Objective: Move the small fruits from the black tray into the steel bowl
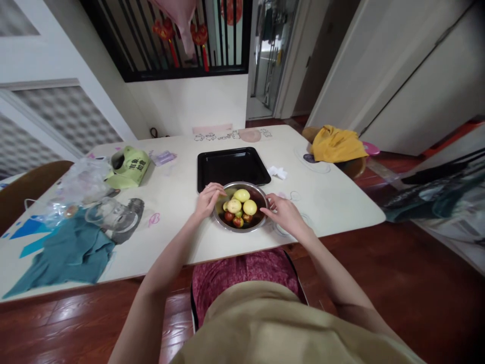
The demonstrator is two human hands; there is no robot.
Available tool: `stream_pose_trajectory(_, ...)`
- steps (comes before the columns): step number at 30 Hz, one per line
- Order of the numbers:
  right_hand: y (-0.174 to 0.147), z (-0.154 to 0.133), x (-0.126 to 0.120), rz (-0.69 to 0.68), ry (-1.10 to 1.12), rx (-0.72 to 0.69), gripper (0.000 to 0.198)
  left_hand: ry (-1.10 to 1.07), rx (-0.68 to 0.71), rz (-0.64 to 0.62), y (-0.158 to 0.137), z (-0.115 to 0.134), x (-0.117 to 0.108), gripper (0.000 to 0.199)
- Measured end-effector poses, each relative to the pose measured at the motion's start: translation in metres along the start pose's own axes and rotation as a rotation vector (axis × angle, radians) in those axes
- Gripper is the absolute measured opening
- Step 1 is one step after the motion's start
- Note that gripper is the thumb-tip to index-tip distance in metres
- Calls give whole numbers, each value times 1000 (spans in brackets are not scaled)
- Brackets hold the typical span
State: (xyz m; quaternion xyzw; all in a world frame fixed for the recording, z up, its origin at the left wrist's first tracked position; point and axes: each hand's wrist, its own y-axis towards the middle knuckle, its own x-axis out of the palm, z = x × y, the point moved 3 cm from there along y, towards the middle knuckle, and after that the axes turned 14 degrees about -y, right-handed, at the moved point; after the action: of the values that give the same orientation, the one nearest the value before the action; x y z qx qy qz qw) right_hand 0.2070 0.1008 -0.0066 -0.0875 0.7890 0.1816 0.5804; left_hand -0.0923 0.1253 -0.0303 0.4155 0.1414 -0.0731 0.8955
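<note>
While a metal bowl (256,220) is kept between two bare hands on a white table (182,197), a black tray (235,167) is seen lying flat just behind it. The bowl is placed directly on the near side of the tray, and part of the tray's near edge is hidden by it; whether the two touch cannot be told.

The bowl's right rim is pinched between the thumb and fingers of the right hand (284,212), near the tray's right near corner. The left rim is touched by the fingers of the left hand (210,199), by the tray's left near corner; how firmly it is gripped there cannot be told. Inside the bowl, large yellow fruits (241,195) are piled behind and partly on smaller red and green fruits (238,222).

Just to the right of the tray, a crumpled white tissue (278,172) is seen. Farther to the tray's right, a yellow cloth (337,144) is draped over a chair (358,168). To the left of the tray, a small purple packet (164,157) is laid, then a light green item with dark lettering (138,164) and a clear plastic bag (85,177). Well to the tray's left and nearer, a teal cloth (71,253) is spread loosely.
</note>
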Motion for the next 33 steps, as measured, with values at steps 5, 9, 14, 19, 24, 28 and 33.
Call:
stream_pose_trajectory(5, 0, -4, 3, 42, -71, -85, 39, -4, 20, -1, 0, -1, -1, 53)
stream_pose_trajectory(9, -1, -2, 3, 38, -129, -177, 38, 0, 18, -10, 0, -1, -1, 52)
stream_pose_trajectory(14, -4, 3, 3, 41, -125, -239, 37, 10, -1, -14, 0, -1, -1, 54)
stream_pose_trajectory(19, -4, 5, 1, -3, -137, -255, 40, 16, 5, -10, 0, -1, -1, 54)
stream_pose_trajectory(24, -7, 7, -6, 12, -124, -323, 48, 15, 16, -10, 0, 0, 0, 54)
stream_pose_trajectory(28, -13, 5, -6, -21, -111, -438, 49, 21, 2, -6, 0, 0, 0, 54)
stream_pose_trajectory(33, -14, -3, 6, -9, -127, -511, 31, 7, 3, -9, 0, 1, 1, 54)
